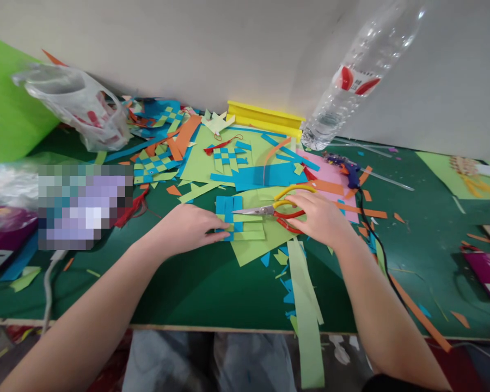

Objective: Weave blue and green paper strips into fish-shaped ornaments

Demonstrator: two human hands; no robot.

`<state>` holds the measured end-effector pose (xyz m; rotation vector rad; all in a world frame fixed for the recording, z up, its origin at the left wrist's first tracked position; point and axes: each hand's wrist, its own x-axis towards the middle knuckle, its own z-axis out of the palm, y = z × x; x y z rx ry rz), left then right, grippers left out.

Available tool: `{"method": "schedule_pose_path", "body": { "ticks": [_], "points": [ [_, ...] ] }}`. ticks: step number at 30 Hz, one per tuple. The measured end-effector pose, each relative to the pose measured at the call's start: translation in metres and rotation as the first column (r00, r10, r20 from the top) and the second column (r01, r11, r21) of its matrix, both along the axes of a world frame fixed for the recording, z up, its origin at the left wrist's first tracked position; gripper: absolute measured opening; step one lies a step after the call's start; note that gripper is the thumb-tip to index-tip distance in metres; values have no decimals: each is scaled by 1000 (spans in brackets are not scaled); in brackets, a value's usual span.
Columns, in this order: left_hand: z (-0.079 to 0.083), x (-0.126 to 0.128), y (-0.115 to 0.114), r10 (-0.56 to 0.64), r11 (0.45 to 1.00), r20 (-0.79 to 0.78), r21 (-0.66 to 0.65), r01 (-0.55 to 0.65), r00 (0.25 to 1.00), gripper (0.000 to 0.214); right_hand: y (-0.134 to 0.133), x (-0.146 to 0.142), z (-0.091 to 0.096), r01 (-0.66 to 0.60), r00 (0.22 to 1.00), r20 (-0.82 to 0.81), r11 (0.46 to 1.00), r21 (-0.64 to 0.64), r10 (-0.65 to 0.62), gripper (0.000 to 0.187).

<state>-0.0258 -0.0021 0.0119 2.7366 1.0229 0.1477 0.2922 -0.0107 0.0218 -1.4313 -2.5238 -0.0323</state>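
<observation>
A small woven piece of blue and light green paper strips (249, 236) lies in front of me, partly over a light green sheet (245, 255). My left hand (188, 230) has its thumb and fingers closed on the left edge of this piece. In my right hand (320, 215) is a pair of scissors (264, 210) with yellow and red handles. Their blades point left and lie across the top of the woven strips, the tip near the blue part. The right fingers are partly hidden behind the handles.
Behind lie a blue paper piece (265, 177), woven paper fish (153, 166) and a yellow holder (265, 118). A plastic bottle (330, 109) leans at the wall. A glue gun (348, 170) trails a black cord. Long green strips (304, 305) overhang the front edge. A bagged cup (81, 106) stands left.
</observation>
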Motion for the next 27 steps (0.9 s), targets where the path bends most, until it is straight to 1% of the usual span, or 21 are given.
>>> {"method": "schedule_pose_path", "body": {
  "ticks": [7, 12, 15, 19, 27],
  "points": [
    [0, 1, 0, -6, 1000, -5, 19, 6, 1000, 32, 1, 0, 0, 49, 998, -37, 999, 16, -48, 35],
    [0, 0, 0, -15, 999, 9, 31, 15, 1000, 33, -1, -3, 1, 33, 997, -77, 999, 27, -31, 35],
    [-1, 0, 0, -19, 999, 15, 38, 19, 1000, 34, -3, -7, 1, 13, 999, -50, 1000, 3, -13, 35],
    [-1, -1, 1, -12, 1000, -17, 23, 13, 1000, 30, -4, -10, 0, -16, 1000, -5, 1000, -14, 16, 36],
    [0, -1, 2, 9, 1000, -39, -15, -10, 999, 31, -3, -4, 1, -12, 999, 31, 1000, -28, 13, 37]
  ]
}}
